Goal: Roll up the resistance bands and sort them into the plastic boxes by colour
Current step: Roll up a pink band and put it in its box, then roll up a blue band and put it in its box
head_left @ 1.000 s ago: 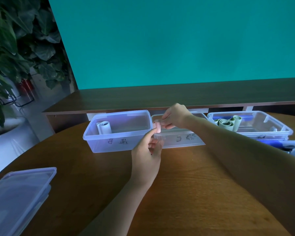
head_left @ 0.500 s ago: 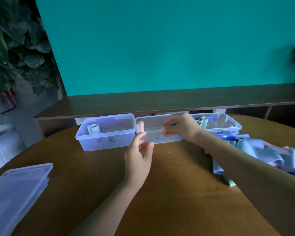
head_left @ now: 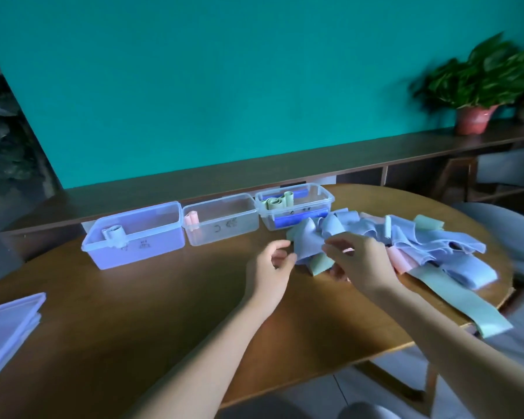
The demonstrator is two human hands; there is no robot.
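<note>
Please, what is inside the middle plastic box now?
Inside the middle box one rolled pink band stands at its left end. The remaining floor looks bare through the clear walls. The marks written on the front wall cover a small part behind them.

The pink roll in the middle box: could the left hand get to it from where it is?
Probably yes. The middle box has no lid, the pink roll stands at its left end, and only bare table lies between it and the left hand.

Brown wood-grain desk (head_left: 133,322). Three clear boxes: left box (head_left: 133,237) holds a pale blue roll (head_left: 114,232), middle box (head_left: 221,220) a pink roll (head_left: 191,220), right box (head_left: 295,207) light green rolls (head_left: 277,203). Loose bands (head_left: 406,246): pale blue, pink, light green. Teal wall (head_left: 224,86).
</note>
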